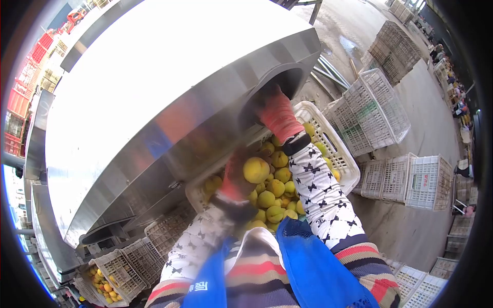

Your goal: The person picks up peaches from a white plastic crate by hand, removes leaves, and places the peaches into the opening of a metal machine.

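Note:
My left hand (235, 173), in a red glove with a dark palm, is blurred by motion. It is closed around the left side of a yellow peach (256, 170), held above the other fruit. More yellow-green peaches (277, 190) fill a white plastic crate (336, 146) below my hands. My right hand (276, 107), also in a red glove, reaches into the dark round opening (295, 77) in the side of a metal machine (205, 97). Shadow and the rim hide its fingers, so what it holds does not show.
The machine's bright white top (169, 61) fills the upper left. Stacked plastic crates (377, 110) stand to the right, with another crate row (405, 179) below them. At lower left, a tilted crate (120, 272) has peaches beside it. Metal bars (331, 72) lie behind the machine.

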Demonstrator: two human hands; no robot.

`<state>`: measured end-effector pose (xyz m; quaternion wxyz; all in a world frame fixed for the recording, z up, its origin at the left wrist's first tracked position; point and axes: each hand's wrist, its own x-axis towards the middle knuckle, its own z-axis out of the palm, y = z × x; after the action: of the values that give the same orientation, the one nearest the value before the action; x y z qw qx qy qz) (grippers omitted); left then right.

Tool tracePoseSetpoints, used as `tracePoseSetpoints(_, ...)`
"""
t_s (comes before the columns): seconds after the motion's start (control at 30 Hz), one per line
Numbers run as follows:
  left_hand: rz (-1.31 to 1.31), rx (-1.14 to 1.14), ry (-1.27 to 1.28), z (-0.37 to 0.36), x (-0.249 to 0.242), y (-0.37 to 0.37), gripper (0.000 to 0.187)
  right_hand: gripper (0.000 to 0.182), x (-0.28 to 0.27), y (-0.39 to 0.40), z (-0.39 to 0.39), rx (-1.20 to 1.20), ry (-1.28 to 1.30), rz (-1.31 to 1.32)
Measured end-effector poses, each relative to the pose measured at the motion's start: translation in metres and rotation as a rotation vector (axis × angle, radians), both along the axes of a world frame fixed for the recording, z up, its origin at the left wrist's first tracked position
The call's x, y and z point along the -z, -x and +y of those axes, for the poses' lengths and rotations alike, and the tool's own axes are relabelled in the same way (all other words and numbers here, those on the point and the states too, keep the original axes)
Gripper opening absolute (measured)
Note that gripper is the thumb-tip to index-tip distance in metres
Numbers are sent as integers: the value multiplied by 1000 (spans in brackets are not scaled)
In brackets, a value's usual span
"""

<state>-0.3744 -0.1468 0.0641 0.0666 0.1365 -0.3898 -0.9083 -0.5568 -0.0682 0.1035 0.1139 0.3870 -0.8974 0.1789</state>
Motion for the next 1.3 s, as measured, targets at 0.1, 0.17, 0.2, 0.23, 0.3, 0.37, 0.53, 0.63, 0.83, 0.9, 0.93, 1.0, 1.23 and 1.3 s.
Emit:
tracePoseSetpoints(0.1, 39, -50, 222, -9, 2, 0, 51, 43, -24, -12, 2, -93, 341, -80)
tracePoseSetpoints(0.17, 113, -77, 548, -14, -3, 0, 36, 70, -49, -60, 20, -2, 604, -566)
tracePoseSetpoints(0.2, 120, -91, 628, -16, 0, 0, 36, 75, -48, -84, 29, 45, 673, -714)
tracePoseSetpoints(0.23, 88, -110, 544, -16, 11, 6, 36, 78, -37, -102, 32, 38, 591, -703)
tracePoseSetpoints(0.3, 155, -166, -108, 1, -1, 12, 40, 85, -13, -129, 31, 40, 435, -680)
tracePoseSetpoints(0.37, 34, -164, 229, 6, 3, 15, 42, 83, -16, -122, 36, 81, 479, -652)
tracePoseSetpoints(0.53, -253, 68, -70, -7, 30, -10, 50, 72, -47, -40, 15, 237, 120, -394)
tracePoseSetpoints(0.63, -287, 299, 552, -10, 73, -24, 55, 61, -42, -7, -26, 195, -4, -335)
tracePoseSetpoints(0.83, 4, 814, 1571, -12, 109, -55, 76, 64, -22, -42, 43, 108, 662, -364)
tracePoseSetpoints(0.9, -37, 864, 1680, 1, 109, -64, 78, 60, -10, -59, 81, 165, 313, -655)
tracePoseSetpoints(0.93, -53, 885, 1743, 6, 102, -63, 79, 58, -2, -67, 98, 124, 48, -760)
tracePoseSetpoints(1.0, -46, 1032, 1748, 7, 83, -42, 80, 57, 23, -82, 125, 53, -437, -842)
tracePoseSetpoints(1.23, -10, 1171, 1817, 11, 86, -26, 82, 70, 91, -109, 167, -56, -856, -646)
tracePoseSetpoints(1.3, 11, 1069, 1771, 7, 91, -33, 79, 64, 97, -109, 150, 93, -1001, -744)
